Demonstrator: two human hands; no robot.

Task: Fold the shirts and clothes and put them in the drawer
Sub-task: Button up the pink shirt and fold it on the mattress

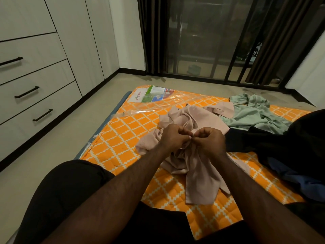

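— Knees in dark shorts [70, 191] sit nearest, at the near edge of a quilted orange mattress [123, 138] with a white diamond lattice, its far part under clear plastic wrap.

— And the hands?

— Both forearms reach forward over it. The left hand [173, 138] and right hand [211, 140] meet knuckle to knuckle, fingers curled in, each pinching a bunched edge of the pink garment [197, 166]. It is thin, smooth cloth, crumpled; one long flap hangs down toward the person, the rest spreads on the mattress beyond the hands.

— Other clothes?

— To the right, a heap of dark clothing [281, 147], black with some blue at its near edge, touching the pink piece. Farther back, a pale green garment [255, 113], soft and rumpled, lies at the mattress's far right edge.

— Anything to hold them?

— Along the left wall, a white wardrobe with 3 drawers [35, 88], flat fronts, slim black bar handles, all closed. At the far end, dark curtains [153, 36] frame a glass sliding door [202, 37].
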